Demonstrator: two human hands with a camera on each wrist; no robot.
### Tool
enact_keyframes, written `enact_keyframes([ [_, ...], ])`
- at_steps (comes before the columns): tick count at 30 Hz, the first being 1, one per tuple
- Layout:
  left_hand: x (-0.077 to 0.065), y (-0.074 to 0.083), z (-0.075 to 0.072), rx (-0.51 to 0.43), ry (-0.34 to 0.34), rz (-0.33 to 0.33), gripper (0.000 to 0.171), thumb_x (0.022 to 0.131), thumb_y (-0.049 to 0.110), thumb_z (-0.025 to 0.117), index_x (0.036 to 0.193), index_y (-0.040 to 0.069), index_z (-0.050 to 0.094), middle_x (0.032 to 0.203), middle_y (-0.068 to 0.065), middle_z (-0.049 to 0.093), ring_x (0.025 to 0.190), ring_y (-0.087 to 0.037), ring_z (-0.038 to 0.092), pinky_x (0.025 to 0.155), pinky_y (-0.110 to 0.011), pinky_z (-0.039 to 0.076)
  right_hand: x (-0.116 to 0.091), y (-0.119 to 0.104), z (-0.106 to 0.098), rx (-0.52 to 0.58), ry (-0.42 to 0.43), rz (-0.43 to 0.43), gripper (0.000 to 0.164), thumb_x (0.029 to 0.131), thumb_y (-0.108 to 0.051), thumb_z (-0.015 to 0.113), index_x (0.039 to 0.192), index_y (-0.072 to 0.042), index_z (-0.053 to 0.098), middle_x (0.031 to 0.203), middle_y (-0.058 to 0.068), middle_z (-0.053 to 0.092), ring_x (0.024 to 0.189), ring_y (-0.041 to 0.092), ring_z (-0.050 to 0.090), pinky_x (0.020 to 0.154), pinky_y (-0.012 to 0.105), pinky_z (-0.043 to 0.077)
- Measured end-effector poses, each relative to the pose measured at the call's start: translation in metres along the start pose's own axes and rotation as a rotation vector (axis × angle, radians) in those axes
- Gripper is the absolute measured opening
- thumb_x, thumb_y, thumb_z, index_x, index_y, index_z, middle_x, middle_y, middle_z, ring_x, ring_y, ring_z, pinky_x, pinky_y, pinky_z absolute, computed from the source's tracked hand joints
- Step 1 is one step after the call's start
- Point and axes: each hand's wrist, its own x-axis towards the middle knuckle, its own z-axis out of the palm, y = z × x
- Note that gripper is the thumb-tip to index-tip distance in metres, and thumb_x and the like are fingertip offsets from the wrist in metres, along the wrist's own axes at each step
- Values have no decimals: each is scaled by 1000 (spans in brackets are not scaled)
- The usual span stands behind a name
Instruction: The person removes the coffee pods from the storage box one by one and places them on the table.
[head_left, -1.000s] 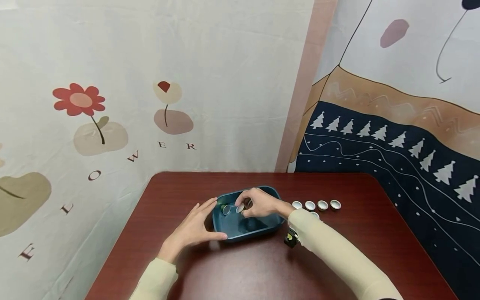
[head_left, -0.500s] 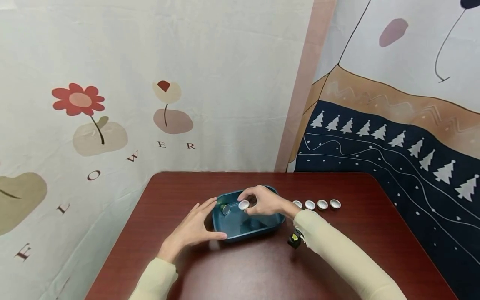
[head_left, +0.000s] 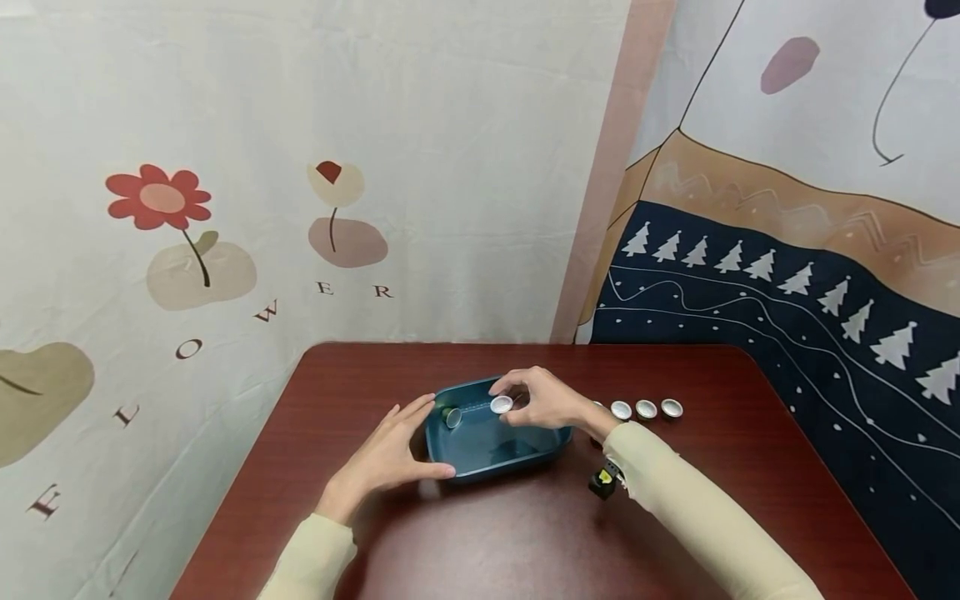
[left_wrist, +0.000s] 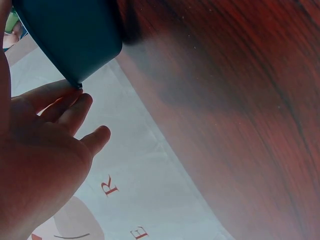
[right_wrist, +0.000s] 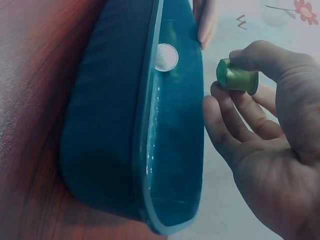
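Note:
My right hand (head_left: 551, 400) pinches a coffee capsule (head_left: 501, 404) between thumb and fingertips, above the dark teal tray (head_left: 480, 473). In the right wrist view this capsule (right_wrist: 241, 79) has a shiny green body. A second capsule (head_left: 452, 417) lies on its side inside the tray's left end; its pale lid (right_wrist: 166, 57) shows in the right wrist view. My left hand (head_left: 386, 454) spreads around the tray's left end, thumb at the near corner and fingers at the far one. Up close in the left wrist view, its fingertips (left_wrist: 82, 102) are right at the tray's rim (left_wrist: 55, 65).
Right of the tray, several capsules stand in a row with pale lids up, such as one capsule (head_left: 646, 409) and the end capsule (head_left: 672, 408). My right forearm partly hides the row. The red-brown table (head_left: 510, 542) meets a printed cloth backdrop (head_left: 465, 208) behind.
My right hand has lifted the capsule from low in the tray and moved it right, its lid now turned upward. The left hand and tray have stayed in place.

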Motion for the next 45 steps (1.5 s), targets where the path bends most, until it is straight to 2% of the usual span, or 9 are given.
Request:
enact_keyframes([
  [13,-2,-2,-1,0,-3,7,128,79,72,95,173,2,42,184,-13,39,171,-50,34,140,-75,23,-16,3,-4,5,61,-8,29,94,-8,87,123,-9,81,116,5,78,97,9,74,97,23,66],
  [21,-3,-2,-2,-7,-9,2,127,80,71,94,174,2,41,185,-13,38,172,-50,31,140,-76,22,-29,6,-10,6,91,-16,26,94,-9,88,118,-15,81,114,4,79,94,12,74,98,43,70],
  [35,-2,-2,-3,-1,-5,18,128,80,71,94,173,1,42,184,-13,39,171,-47,35,141,-74,21,-56,16,-21,46,162,12,27,95,-8,87,119,-13,77,112,6,80,94,13,74,88,25,66],
  [42,-1,-1,-3,-6,-7,21,128,80,71,95,173,0,42,184,-13,39,171,-47,35,141,-74,21,-72,23,-28,38,203,39,29,94,-6,87,117,-19,78,113,1,79,99,14,74,92,32,67],
  [45,-1,-1,-3,-4,-6,18,128,80,71,95,173,1,42,184,-13,39,171,-48,34,141,-75,22,-80,26,-31,18,233,49,29,94,-7,87,119,-18,78,114,-1,80,102,15,74,95,35,65],
])
